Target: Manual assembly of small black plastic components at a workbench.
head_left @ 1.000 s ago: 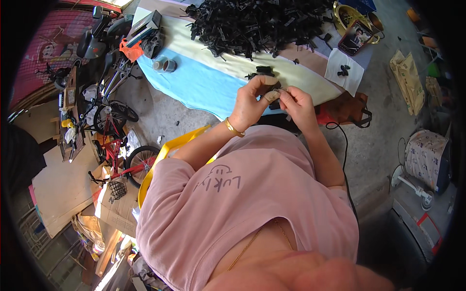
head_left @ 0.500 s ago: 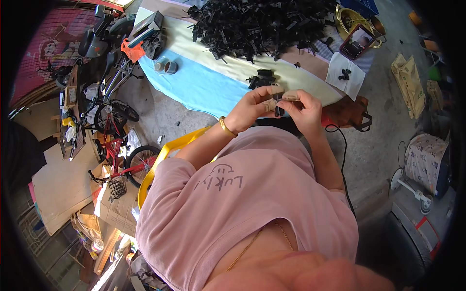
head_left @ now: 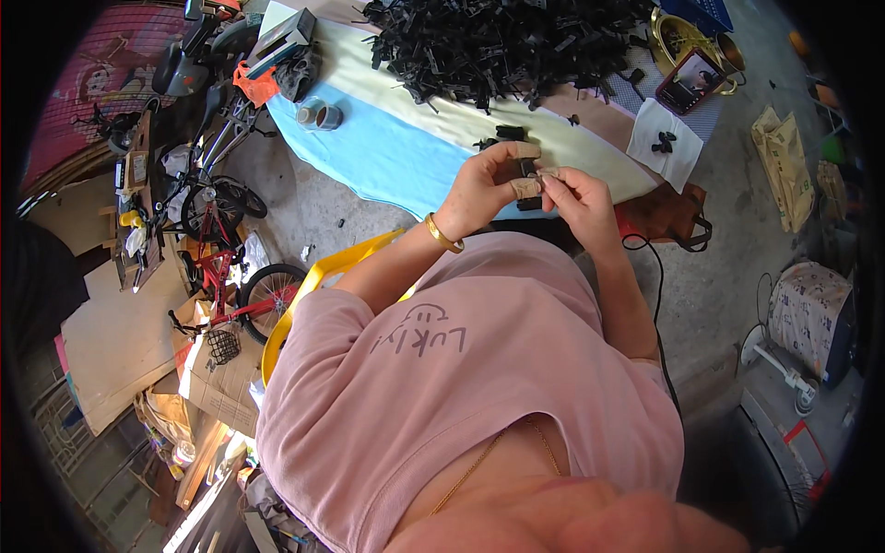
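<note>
Head view: the left hand (head_left: 481,189) holds a small black part (head_left: 528,168) between thumb and forefinger at the cloth's near edge, while the right hand's (head_left: 583,205) fingertips pinch narrowly beside it — what lies between them I cannot tell. Tan wraps (head_left: 527,188) on the fingertips may dull the feel, so an uneven push could send the part onto the lap or floor. A striped cloth (head_left: 396,166) covers the table, bearing a black heap (head_left: 498,55) and a phone (head_left: 690,81); bicycles (head_left: 214,263) and cardboard (head_left: 124,341) crowd the concrete floor (head_left: 719,240).
</note>
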The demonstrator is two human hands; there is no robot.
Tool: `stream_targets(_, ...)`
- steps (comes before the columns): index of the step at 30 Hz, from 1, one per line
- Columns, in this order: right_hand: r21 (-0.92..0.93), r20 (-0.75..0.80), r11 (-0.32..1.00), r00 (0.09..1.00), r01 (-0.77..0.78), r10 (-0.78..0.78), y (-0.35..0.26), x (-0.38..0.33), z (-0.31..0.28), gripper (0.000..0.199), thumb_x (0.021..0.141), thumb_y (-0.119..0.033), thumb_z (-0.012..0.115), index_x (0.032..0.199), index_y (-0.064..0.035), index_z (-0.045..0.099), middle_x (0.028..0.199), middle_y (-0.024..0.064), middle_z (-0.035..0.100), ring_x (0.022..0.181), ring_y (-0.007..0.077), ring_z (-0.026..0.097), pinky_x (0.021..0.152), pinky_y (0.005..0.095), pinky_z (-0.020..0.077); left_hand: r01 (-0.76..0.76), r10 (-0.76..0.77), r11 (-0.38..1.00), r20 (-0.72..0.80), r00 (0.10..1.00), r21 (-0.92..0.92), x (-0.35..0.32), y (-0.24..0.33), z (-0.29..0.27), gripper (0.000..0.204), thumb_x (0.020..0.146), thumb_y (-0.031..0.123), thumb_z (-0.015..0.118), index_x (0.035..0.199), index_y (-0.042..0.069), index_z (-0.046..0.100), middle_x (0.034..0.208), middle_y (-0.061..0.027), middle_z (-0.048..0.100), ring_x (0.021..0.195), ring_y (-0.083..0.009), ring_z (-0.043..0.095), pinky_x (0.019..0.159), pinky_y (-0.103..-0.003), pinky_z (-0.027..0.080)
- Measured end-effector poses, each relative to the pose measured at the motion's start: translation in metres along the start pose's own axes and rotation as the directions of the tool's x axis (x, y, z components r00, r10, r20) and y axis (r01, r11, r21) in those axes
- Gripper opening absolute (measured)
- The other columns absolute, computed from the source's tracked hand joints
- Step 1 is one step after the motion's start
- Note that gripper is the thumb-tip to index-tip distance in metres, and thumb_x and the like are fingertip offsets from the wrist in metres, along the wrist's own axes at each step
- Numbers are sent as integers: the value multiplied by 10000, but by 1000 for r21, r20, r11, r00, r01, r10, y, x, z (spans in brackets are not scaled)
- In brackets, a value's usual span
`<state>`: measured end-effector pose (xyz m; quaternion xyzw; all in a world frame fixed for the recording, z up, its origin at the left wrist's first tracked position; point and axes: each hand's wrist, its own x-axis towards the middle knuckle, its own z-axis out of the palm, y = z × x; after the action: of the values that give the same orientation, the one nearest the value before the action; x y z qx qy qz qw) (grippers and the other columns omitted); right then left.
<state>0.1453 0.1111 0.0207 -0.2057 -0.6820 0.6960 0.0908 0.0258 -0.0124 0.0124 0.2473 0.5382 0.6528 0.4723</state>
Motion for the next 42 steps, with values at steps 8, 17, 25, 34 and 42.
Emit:
stream_targets(8, 2, 22, 998, 998, -56, 56, 4, 3, 2, 185, 886, -149, 487, 772, -33, 574, 587, -59, 475, 496, -5, 340, 441, 156, 253, -140, 152, 986, -145, 978, 93, 1, -13, 2, 198, 744, -42, 649, 918, 2, 567, 863, -22, 612, 766, -70, 569, 684, -219, 487)
stream_targets(17, -135, 74, 967, 971, -217, 229, 34, 47, -23, 204, 872, -199, 522, 866, -17, 615, 616, -57, 497, 543, 15, 402, 480, 169, 320, -59, 136, 894, -143, 980, 443, 13, -30, -9, 311, 744, -46, 634, 1040, -14, 548, 906, -36, 600, 732, -71, 551, 685, -212, 482)
stream_targets(25, -868, -414, 356, 899, -345, -138, 84, 160, -104, 320, 746, -256, 631, 1017, -87, 615, 901, 206, 624, 853, 353, 610, 715, 414, 491, 16, 166, 719, -194, 967, 695, 16, -50, -16, 500, 665, 57, 677, 1134, 70, 505, 945, -137, 592, 755, -265, 585, 681, -331, 480)
stream_targets(34, -870, -437, 240, 899, -429, 25, 96, 162, -107, 295, 698, -278, 634, 858, -32, 665, 895, 208, 632, 854, 345, 617, 758, 409, 492, -150, 305, 562, -36, 952, 813, 13, -46, -18, 483, 681, 88, 668, 1127, 43, 489, 984, -155, 583, 948, -324, 536, 808, -372, 442)
stream_targets(42, -257, -128, 915, 949, -312, 288, 62, 81, -66, 224, 694, -207, 620, 575, -34, 541, 552, 13, 498, 465, 97, 435, 434, 250, 317, -250, 416, 568, -12, 909, 784, 30, -27, -5, 733, 624, 46, 715, 1273, 75, 376, 1244, -197, 418, 1078, -369, 461, 893, -373, 417)
